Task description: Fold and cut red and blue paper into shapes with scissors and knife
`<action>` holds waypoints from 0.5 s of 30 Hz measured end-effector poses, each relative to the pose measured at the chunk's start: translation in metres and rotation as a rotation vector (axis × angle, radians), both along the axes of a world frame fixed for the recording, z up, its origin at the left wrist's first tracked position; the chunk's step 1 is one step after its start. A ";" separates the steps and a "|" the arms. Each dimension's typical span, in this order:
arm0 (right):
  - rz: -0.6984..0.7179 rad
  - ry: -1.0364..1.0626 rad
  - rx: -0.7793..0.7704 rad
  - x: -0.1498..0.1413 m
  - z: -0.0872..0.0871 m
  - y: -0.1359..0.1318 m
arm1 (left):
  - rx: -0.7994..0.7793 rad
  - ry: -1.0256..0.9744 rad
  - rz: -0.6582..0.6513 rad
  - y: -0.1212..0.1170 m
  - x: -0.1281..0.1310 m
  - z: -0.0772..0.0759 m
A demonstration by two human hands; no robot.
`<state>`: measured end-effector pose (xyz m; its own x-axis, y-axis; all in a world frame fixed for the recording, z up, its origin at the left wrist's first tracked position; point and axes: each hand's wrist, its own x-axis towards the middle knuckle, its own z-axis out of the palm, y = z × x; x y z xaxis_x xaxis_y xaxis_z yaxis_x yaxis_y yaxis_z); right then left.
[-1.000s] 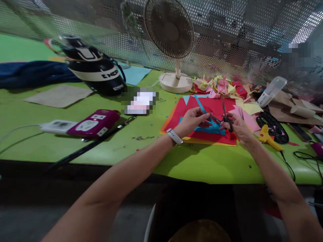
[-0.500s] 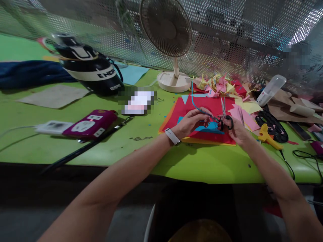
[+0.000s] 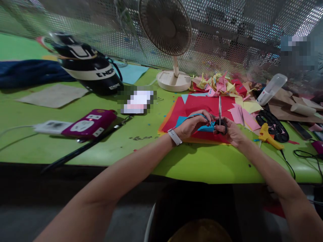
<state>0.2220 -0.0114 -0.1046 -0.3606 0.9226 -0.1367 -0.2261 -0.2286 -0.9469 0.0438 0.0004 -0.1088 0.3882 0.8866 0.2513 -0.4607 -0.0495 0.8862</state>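
Note:
My right hand [image 3: 230, 131] is closed around the black handles of a pair of scissors [image 3: 220, 107], whose blades are together and point away from me. Between the fingers of my left hand [image 3: 193, 126] is a thin blue paper strip [image 3: 192, 115], which curves back over the hand. Both hands are close together above a stack of red paper [image 3: 174, 116] with orange sheets under it. Blue paper [image 3: 179, 120] lies on the red sheet, partly covered by my left hand. The fingertips of the two hands nearly meet, and whether they touch is unclear.
Behind the stack are a fan [image 3: 174, 82] and a heap of folded paper scraps [image 3: 219, 82]. A yellow glue gun [image 3: 270, 137] lies to the right. At left are a purple power strip [image 3: 88, 124], a blurred-out phone [image 3: 138, 101] and a large black bottle [image 3: 91, 74].
The scissors' blades have come together. The blue strip, which stood up away from me, now bends left over my left hand. A small blue piece now shows by the glue gun.

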 end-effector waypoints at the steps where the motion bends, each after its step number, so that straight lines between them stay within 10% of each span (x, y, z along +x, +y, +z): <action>1: -0.012 0.008 0.000 0.000 0.001 0.000 | -0.007 -0.001 -0.006 0.000 0.000 -0.001; 15: -0.235 -0.106 0.154 0.003 -0.001 0.007 | -0.053 0.242 0.068 -0.003 0.003 0.000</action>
